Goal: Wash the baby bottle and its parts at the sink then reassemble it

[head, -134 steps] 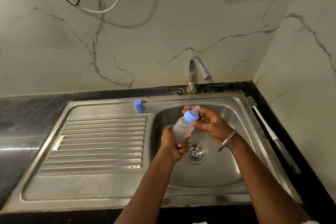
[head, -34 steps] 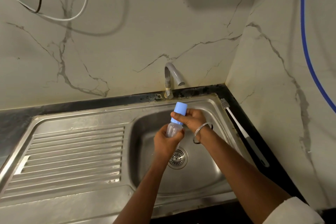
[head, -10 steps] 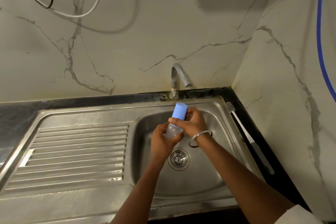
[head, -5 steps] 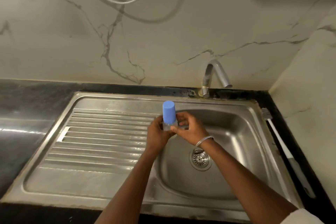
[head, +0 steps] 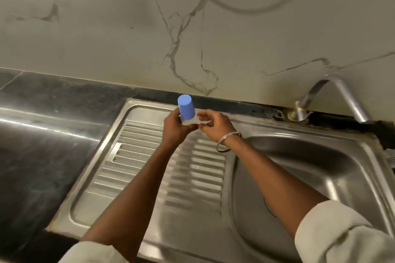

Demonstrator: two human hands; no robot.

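Baby bottle [head: 188, 121], clear with a blue cap [head: 186, 110] on top, is being held upright above the back of the sink's ridged draining board [head: 147, 156]. The left hand [head: 176, 131] is gripping its body, fingers [head: 171, 119] wrapping round it. The right hand [head: 217, 125], wearing a metal bangle [head: 227, 142], is sitting just beside it, fingers loosely curled; blur is hiding whether they are touching the bottle. The basin [head: 299, 177] and tap [head: 335, 92] are lying to the right, a dark surface [head: 42, 149] to the left.

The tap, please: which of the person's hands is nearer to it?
Right. The right hand is left of the tap; the left hand lies farther left.
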